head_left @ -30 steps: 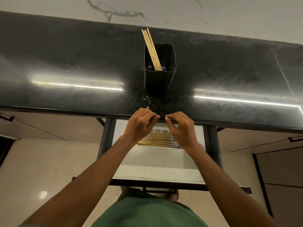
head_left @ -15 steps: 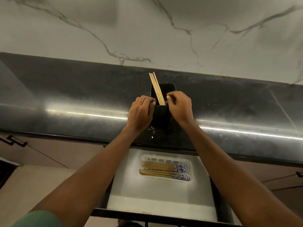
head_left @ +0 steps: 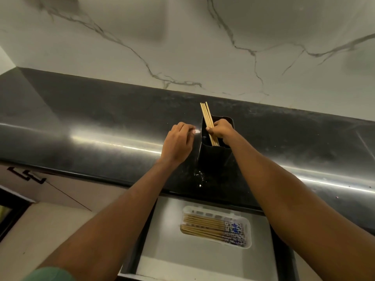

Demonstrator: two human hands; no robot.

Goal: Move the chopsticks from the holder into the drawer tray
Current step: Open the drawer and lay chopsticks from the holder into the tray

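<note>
A black square holder (head_left: 213, 159) stands on the dark countertop (head_left: 101, 126). A few wooden chopsticks (head_left: 206, 114) lean out of its top to the left. My right hand (head_left: 222, 129) is over the holder's mouth, fingers closed around those chopsticks. My left hand (head_left: 179, 141) hovers just left of the holder with curled fingers and nothing in it. Below the counter edge, the open drawer (head_left: 168, 250) holds a white tray (head_left: 248, 226) with several chopsticks (head_left: 205, 227) lying flat, patterned ends to the right.
A white marble wall (head_left: 182, 47) rises behind the counter. Small specks lie on the counter in front of the holder. Cabinet fronts with a dark handle (head_left: 26, 175) are at the lower left.
Both hands rose from the drawer to the holder. Since half a second ago, my right hand has closed around the chopsticks and my left hand has drawn slightly away to the left.
</note>
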